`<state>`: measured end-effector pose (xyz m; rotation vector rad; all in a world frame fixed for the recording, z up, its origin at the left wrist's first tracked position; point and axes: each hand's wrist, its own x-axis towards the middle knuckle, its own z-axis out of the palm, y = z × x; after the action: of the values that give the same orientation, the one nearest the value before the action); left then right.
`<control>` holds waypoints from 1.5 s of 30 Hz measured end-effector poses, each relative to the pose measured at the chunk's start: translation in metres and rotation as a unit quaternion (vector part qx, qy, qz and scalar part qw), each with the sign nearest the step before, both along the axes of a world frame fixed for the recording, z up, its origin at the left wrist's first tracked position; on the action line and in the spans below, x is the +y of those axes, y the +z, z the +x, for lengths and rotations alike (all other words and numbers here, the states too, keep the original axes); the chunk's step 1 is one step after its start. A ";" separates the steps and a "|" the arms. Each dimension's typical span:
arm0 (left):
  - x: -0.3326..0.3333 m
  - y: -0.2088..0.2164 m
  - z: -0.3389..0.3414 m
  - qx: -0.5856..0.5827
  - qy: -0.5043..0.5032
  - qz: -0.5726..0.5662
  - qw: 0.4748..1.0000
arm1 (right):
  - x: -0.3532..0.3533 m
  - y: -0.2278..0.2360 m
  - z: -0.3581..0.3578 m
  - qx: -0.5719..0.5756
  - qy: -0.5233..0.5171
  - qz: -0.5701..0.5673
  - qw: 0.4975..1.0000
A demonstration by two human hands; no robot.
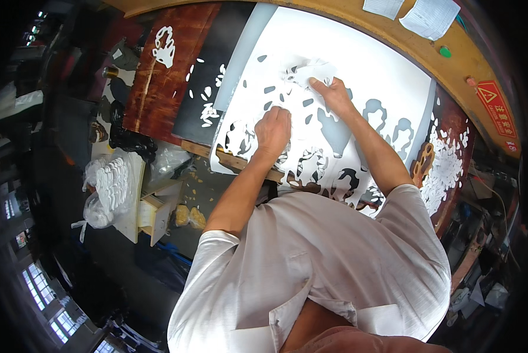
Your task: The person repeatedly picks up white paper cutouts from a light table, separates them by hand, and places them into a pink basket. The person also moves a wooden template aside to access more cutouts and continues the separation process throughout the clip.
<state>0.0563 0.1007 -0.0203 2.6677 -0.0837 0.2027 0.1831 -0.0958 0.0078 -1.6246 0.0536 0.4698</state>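
Observation:
A large white sheet (358,50), pierced with many cut-out holes, lies in front of me over a grey-blue surface. My right hand (334,96) grips white cut pieces (312,73) above the middle of the sheet, thumb on top. To its left, my left hand (272,130) is closed over the sheet with its fingers curled down. Whatever its fingertips hold is hidden beneath them. Openwork cut-outs fill the sheet's near edge, partly hanging over the table edge. Beside the right forearm stands a brown, loop-shaped cutting die (423,165).
Small white scraps (443,170) lie heaped at right. A white openwork cut-out (164,47) rests on a red-brown board (149,94) at left. Bagged white pieces (112,183) sit on a small cabinet (131,215). A yellow-orange machine beam (334,20) spans the far side.

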 end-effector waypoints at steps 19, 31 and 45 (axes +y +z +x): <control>0.047 0.007 0.032 -0.018 0.086 0.059 0.994 | -0.003 -0.012 0.004 0.013 -0.095 0.061 0.994; 0.017 0.015 0.030 0.093 -0.146 0.062 0.983 | -0.003 0.003 0.001 0.034 -0.102 0.077 0.991; 0.027 0.022 0.091 -0.025 -0.081 0.037 0.996 | -0.015 -0.033 0.018 0.078 -0.188 0.309 0.929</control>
<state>0.1473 0.1274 0.0016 2.7126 -0.3291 0.2185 0.2015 -0.1110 -0.0249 -0.9234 0.3011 0.2756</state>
